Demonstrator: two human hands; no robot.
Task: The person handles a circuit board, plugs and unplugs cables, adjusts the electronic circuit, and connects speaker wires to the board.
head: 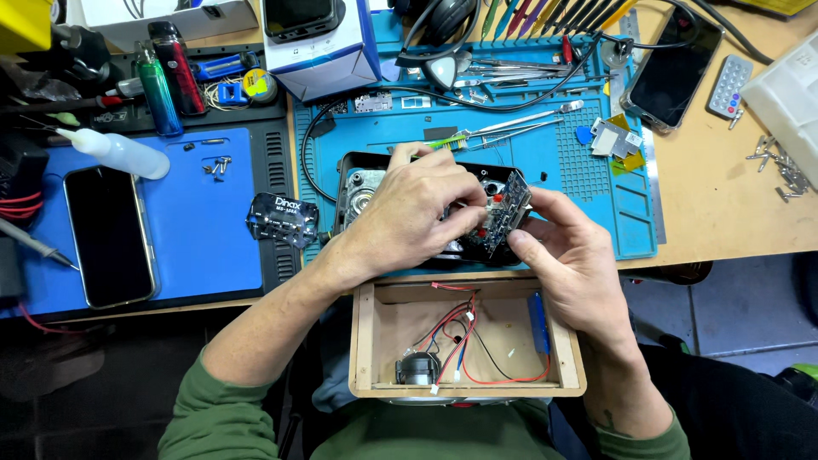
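Far left of the surface (724, 213): a dark smartphone (109, 234) lies face up on a blue pad (200, 230), a white squeeze bottle (115, 152) above it and a few loose screws (220, 164) near the pad's top edge. A small clear tag (281, 220) rests at the pad's right border.

Centre: the left hand (409, 213) reaches over a black open housing (358, 183) on the blue work mat (545, 153); its fingers are pinched together on the left edge of a small dark circuit board (503, 217). The board is held tilted, raised above the housing, component side toward the camera. Tweezers and a screwdriver (490, 132) lie on the mat just behind.

Below the hands, at the surface's edge on the lap, sits a wooden box (366, 341), open, with red and black wires (460, 332), a round dark part (417, 368) and a blue strip (538, 322) inside.

Right: the right hand (571, 255) is closed on the board's right and lower edge, thumb beneath. Both hands thus clamp the same board, close together.

Judgement on handling: grip by the edges only, keep fingers off the components, and avoid tugging any attached leads; whether wires run from the board cannot be told. Further right lie a second phone (673, 72) and a small grey remote (730, 85).
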